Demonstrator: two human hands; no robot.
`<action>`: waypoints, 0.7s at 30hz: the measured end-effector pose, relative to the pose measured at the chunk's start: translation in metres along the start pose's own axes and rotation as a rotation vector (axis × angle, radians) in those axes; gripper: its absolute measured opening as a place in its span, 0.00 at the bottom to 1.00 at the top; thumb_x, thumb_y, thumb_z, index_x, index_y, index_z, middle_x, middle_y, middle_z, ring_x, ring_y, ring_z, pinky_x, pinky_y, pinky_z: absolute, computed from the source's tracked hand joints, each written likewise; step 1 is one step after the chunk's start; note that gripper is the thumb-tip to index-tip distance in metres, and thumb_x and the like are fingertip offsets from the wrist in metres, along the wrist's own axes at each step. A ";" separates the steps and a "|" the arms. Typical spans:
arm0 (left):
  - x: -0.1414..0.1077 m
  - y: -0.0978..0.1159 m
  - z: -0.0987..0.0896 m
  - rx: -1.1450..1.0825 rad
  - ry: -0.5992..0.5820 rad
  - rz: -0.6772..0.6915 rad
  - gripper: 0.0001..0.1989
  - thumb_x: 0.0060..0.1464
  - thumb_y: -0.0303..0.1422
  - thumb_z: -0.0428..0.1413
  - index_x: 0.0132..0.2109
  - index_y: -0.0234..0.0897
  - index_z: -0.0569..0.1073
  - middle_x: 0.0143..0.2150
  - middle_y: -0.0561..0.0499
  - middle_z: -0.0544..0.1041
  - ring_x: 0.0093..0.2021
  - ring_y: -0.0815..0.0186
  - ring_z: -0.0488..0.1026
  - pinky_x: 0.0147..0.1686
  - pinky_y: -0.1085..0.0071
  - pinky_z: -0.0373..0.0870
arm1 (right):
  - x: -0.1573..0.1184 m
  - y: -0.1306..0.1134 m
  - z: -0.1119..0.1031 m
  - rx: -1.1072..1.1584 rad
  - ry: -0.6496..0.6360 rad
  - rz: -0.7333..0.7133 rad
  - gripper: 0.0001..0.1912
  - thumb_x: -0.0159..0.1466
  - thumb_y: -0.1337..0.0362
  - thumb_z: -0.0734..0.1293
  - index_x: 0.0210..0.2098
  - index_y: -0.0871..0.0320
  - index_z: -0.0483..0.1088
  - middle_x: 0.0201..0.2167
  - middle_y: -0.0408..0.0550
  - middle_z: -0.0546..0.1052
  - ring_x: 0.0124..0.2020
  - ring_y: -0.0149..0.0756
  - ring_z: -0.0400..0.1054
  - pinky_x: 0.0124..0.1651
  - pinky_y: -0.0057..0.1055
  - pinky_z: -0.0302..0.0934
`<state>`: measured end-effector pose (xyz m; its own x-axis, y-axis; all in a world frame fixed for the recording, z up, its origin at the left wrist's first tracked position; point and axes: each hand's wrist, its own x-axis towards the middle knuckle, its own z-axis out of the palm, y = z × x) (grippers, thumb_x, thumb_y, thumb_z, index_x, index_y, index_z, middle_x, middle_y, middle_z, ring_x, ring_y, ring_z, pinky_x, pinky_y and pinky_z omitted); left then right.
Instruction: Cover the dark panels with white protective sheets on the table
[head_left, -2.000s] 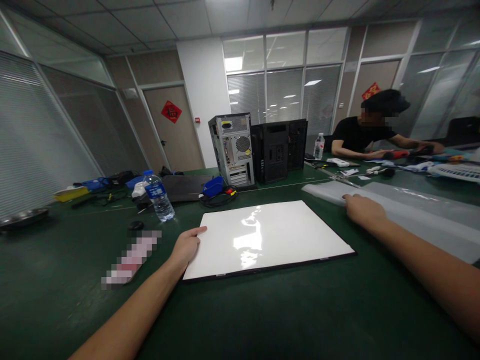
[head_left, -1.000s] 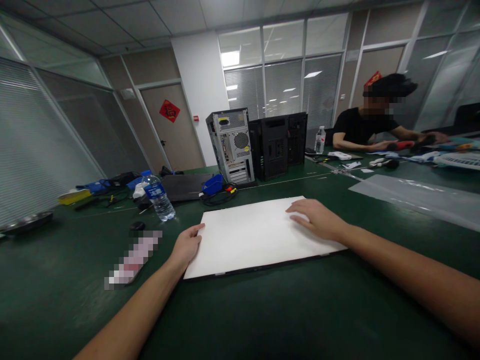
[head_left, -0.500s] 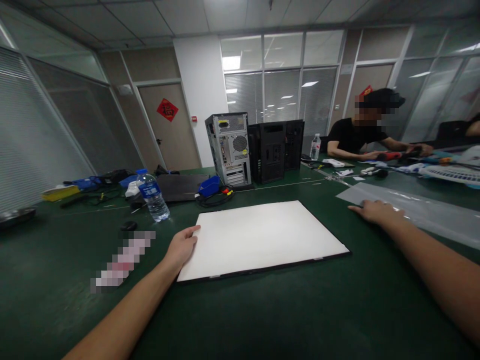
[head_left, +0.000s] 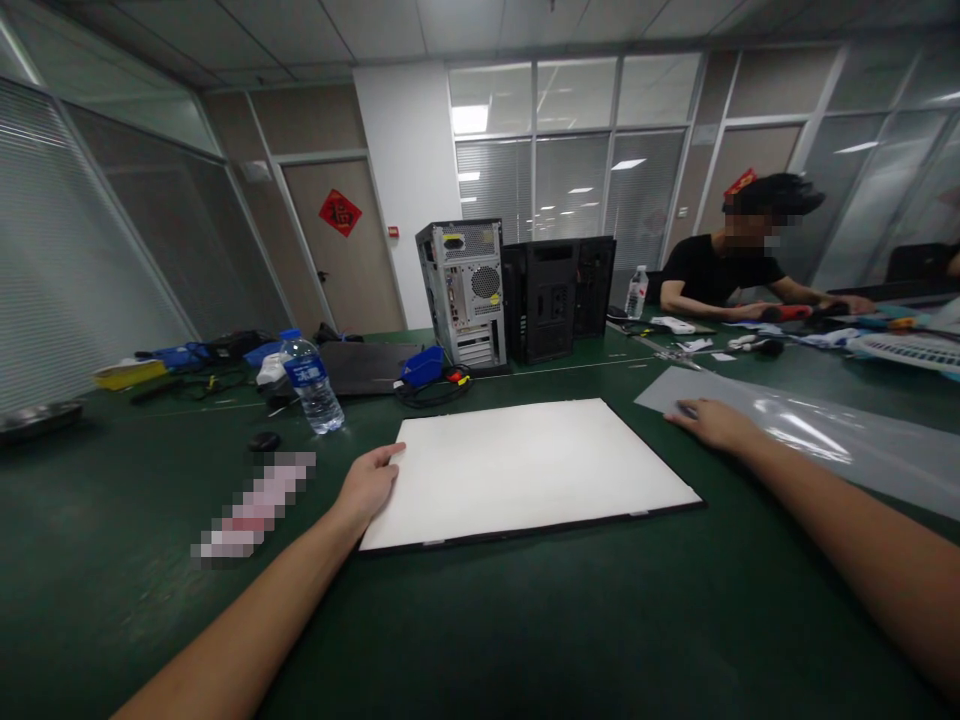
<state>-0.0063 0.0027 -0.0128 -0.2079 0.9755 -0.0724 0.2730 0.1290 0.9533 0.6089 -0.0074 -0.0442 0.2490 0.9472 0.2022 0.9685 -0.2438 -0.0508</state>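
A white rectangular panel with a thin black frame lies flat on the dark green table. My left hand is closed on its left edge, the thumb over the white face and the other fingers partly hidden. To the right of the panel, my right hand grips the near edge of a clear plastic sheet near its left end. The sheet's glossy surface reflects light, and its far right part runs out of view. Panel and sheet are apart.
A water bottle and a black mouse-like object stand left of the panel. Behind it are a blue item with cables, a computer tower and black cases. Another person works at the back right.
My right hand and the plastic sheet have moved left, closer to the panel. My left hand stays on the panel's edge. The whole view has shifted slightly.
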 end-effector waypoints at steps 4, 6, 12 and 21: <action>0.000 0.000 0.000 -0.006 -0.016 -0.007 0.26 0.49 0.17 0.55 0.55 0.32 0.77 0.45 0.44 0.83 0.30 0.69 0.78 0.32 0.77 0.72 | -0.007 -0.017 -0.003 -0.028 0.009 0.016 0.33 0.67 0.46 0.57 0.61 0.64 0.67 0.55 0.66 0.73 0.53 0.56 0.69 0.52 0.49 0.64; -0.001 0.001 0.000 0.000 -0.025 -0.002 0.26 0.50 0.16 0.54 0.56 0.31 0.76 0.46 0.44 0.82 0.30 0.70 0.78 0.31 0.78 0.71 | -0.013 -0.031 -0.009 -0.036 0.034 0.025 0.31 0.67 0.50 0.58 0.61 0.64 0.67 0.53 0.67 0.74 0.51 0.57 0.70 0.51 0.50 0.63; 0.001 0.000 0.000 0.026 -0.029 0.004 0.27 0.48 0.16 0.54 0.56 0.31 0.76 0.43 0.45 0.83 0.31 0.68 0.78 0.33 0.77 0.71 | -0.036 -0.093 -0.036 -0.010 0.154 0.016 0.30 0.70 0.52 0.54 0.65 0.60 0.61 0.50 0.65 0.75 0.47 0.54 0.72 0.48 0.48 0.64; -0.001 0.001 0.000 0.028 0.044 0.019 0.22 0.44 0.19 0.60 0.49 0.33 0.80 0.43 0.45 0.83 0.32 0.66 0.78 0.34 0.75 0.72 | -0.108 -0.215 -0.071 0.412 -0.006 -0.541 0.32 0.67 0.41 0.57 0.64 0.51 0.63 0.60 0.51 0.71 0.55 0.44 0.69 0.55 0.41 0.64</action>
<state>-0.0054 0.0017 -0.0119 -0.2432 0.9691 -0.0410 0.3032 0.1161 0.9458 0.3739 -0.0724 0.0147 -0.2718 0.9148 0.2987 0.8778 0.3629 -0.3127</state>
